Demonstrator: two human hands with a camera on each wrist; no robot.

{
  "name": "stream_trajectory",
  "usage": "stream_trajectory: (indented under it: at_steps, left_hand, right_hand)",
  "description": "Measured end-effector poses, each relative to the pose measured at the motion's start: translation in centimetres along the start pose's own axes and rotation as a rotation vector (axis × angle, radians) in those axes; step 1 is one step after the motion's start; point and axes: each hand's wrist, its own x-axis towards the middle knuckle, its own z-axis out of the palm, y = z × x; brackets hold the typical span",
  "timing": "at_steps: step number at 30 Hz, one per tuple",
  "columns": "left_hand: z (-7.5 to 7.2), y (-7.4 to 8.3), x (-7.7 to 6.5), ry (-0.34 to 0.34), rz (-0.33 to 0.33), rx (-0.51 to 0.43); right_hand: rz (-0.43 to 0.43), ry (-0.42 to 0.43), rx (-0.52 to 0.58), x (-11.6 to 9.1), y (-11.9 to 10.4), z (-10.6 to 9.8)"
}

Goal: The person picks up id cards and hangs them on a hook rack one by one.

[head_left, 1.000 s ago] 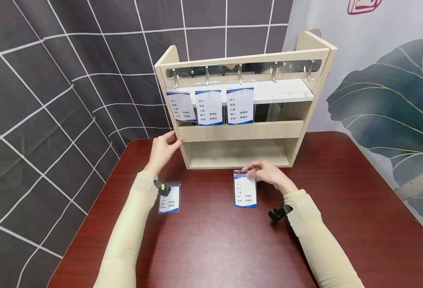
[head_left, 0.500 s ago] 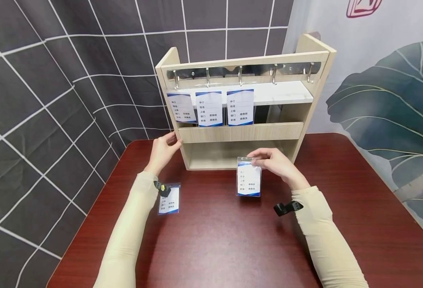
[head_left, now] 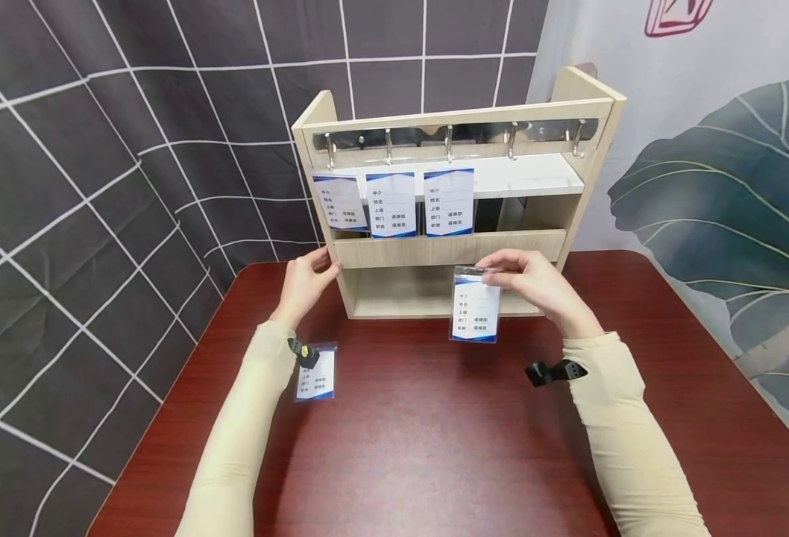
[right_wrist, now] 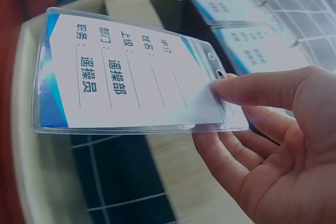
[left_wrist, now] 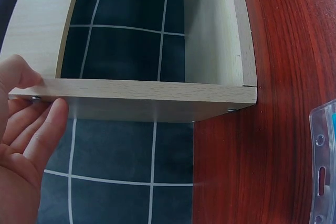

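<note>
My right hand (head_left: 538,287) pinches a clear-sleeved ID badge (head_left: 476,307) by its top edge, thumb in front and fingers behind. The badge hangs upright above the table, before the lower opening of a wooden hook rack (head_left: 448,248). In the right wrist view its white card (right_wrist: 126,77) with blue corners faces the camera. At the rack's left side, my left hand (head_left: 303,287) grips the side panel (left_wrist: 157,90) with thumb and fingers. Three similar badges (head_left: 450,201) hang from the left hooks. Another badge (head_left: 315,377) lies on the table, partly hidden by the left wrist camera.
Two bare hooks (head_left: 511,142) stand at the right of the rack's metal strip. A white shelf (head_left: 529,175) lies behind the hooks. The dark red table (head_left: 394,447) extends toward me. Grey gridded cloth (head_left: 133,186) hangs at the left and back.
My right hand has lifted the badge off the table, moving up and slightly right with it. The left hand keeps its place at the rack's side.
</note>
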Motion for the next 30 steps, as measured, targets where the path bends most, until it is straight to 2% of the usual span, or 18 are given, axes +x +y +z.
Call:
stream_trajectory:
  at_steps: [5,12,22,30]
  left_hand:
    - [0.0,0.0,0.0,-0.007,-0.017,0.000]
    - [-0.1,0.1,0.0,-0.008,-0.010,-0.009]
    - [0.0,0.1,0.0,-0.012,-0.020,-0.001]
    - [0.0,-0.1,0.1,0.001,0.001,-0.003]
  right_hand:
    - [-0.072,0.047,0.040,0.1,-1.3,-1.3]
    - [-0.125,0.163,0.083,0.2,-3.5,-3.1]
    - [-0.204,0.204,0.155,0.5,-6.6,-5.6]
    - [-0.234,0.246,0.172,0.3,-8.0,-7.3]
